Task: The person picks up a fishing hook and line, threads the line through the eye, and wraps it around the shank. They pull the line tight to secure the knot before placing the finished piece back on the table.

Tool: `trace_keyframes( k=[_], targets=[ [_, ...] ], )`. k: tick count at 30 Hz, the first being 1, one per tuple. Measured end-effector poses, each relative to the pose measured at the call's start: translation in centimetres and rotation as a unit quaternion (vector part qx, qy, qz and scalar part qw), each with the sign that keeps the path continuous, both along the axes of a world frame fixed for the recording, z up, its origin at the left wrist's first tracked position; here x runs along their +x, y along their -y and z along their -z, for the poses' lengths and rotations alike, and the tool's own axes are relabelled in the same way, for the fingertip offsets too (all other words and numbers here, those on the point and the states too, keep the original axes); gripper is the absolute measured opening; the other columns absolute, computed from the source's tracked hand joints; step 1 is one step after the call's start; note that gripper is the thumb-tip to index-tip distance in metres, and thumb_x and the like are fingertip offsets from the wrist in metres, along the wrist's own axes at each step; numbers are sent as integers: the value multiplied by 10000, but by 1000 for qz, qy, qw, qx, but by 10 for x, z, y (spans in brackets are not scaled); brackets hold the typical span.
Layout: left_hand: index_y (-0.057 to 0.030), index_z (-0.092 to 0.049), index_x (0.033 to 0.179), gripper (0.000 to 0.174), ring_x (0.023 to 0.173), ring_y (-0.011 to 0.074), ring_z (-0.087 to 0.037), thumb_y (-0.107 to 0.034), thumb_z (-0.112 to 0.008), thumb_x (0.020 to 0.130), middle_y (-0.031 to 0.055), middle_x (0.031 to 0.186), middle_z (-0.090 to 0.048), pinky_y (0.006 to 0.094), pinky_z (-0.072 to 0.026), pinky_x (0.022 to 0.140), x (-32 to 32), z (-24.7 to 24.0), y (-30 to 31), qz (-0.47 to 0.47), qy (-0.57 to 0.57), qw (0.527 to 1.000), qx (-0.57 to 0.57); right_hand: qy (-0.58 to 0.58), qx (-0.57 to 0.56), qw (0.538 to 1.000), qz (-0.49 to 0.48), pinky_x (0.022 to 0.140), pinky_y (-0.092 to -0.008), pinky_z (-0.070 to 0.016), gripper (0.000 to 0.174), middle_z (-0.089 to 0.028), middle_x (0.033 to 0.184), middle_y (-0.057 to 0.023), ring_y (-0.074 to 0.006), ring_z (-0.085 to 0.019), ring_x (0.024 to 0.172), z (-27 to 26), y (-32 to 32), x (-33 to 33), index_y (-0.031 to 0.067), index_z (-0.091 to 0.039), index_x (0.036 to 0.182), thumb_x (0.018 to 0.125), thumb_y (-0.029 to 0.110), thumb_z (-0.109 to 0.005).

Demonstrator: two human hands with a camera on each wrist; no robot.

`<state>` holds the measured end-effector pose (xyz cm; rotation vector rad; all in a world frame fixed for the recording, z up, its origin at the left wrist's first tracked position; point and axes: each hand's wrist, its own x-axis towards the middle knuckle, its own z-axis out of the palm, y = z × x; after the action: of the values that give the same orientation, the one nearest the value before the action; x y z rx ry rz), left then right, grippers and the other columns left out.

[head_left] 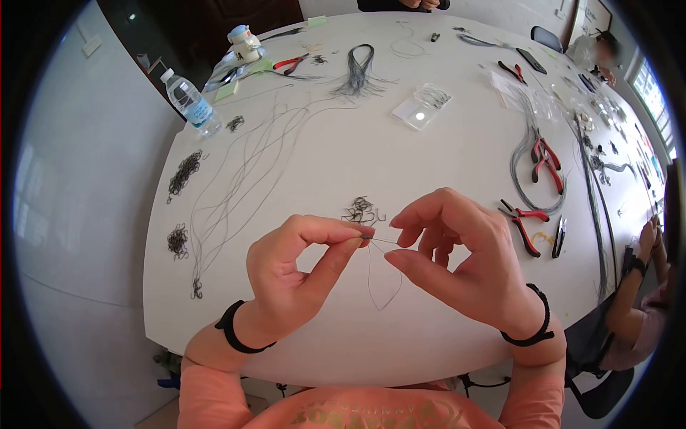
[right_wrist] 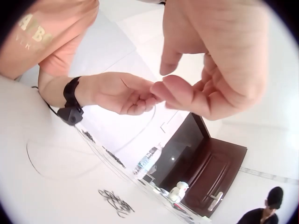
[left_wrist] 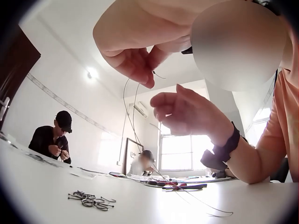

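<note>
White, curved-edge table [head_left: 400, 168] below, the left hand [head_left: 280, 275] at lower centre pinches thin grey line [head_left: 383, 239], apparently mid-loop, so the right hand [head_left: 487, 268], thumb and fingers spread, probably needs to catch it.

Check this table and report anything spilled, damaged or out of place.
Nothing stands out: the small dark metal hooks lie in loose piles, and the capped clear plastic bottle looks tilted, probably just from lens distortion.
</note>
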<state>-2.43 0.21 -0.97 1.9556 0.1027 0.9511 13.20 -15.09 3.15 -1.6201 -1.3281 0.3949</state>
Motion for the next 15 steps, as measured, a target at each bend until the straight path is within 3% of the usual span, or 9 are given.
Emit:
trace_keyframes(
  k=[2, 4, 7, 11, 13, 15],
  targets=[
    [0, -631, 980, 122, 861, 160, -741, 72, -691, 903, 119, 952, -760, 262, -586, 756, 0, 1, 3, 3, 0, 1000, 5, -13, 19, 1000, -2, 523, -201, -470, 215, -686, 816, -28, -60, -632, 619, 6, -3, -2, 20, -659, 999, 824, 40, -783],
    [-5, -634, 977, 124, 857, 158, -741, 72, -694, 899, 114, 948, -762, 260, -584, 751, 0, 1, 4, 5, 1, 1000, 9, -1, 35, 999, -16, 491, -262, -491, 147, -670, 827, -39, -128, -651, 628, 10, -5, -4, 40, -621, 911, 853, 67, -753],
    [-1, -632, 982, 125, 851, 162, -741, 70, -694, 899, 120, 947, -760, 266, -586, 753, -1, 0, 4, 11, -1, 1000, 13, -15, 48, 998, -36, 492, -266, -491, 121, -659, 780, -40, -136, -643, 627, 14, -6, -3, 30, -605, 849, 861, 37, -726],
    [7, -624, 987, 116, 843, 167, -743, 63, -687, 908, 125, 941, -758, 272, -590, 753, -2, 2, 5, 30, 2, 1000, -7, -46, 53, 995, -66, 494, -268, -487, 124, -644, 740, -43, -146, -625, 608, 17, -7, -4, 24, -594, 832, 860, 23, -714],
    [9, -620, 987, 108, 840, 169, -743, 60, -681, 913, 126, 940, -757, 274, -591, 753, -2, 2, 5, 33, -1, 999, -6, -69, 32, 995, -66, 535, -252, -454, 98, -617, 729, -38, -98, -594, 597, 15, -7, -5, -7, -617, 825, 863, -47, -698],
    [11, -613, 985, 90, 838, 170, -743, 52, -668, 928, 128, 935, -756, 280, -595, 758, -2, 1, 5, 39, -9, 998, -42, -71, 30, 995, -65, 536, -260, -448, 94, -609, 721, -41, -103, -580, 595, 14, -7, -4, -8, -611, 825, 870, -33, -690]
  ],
)
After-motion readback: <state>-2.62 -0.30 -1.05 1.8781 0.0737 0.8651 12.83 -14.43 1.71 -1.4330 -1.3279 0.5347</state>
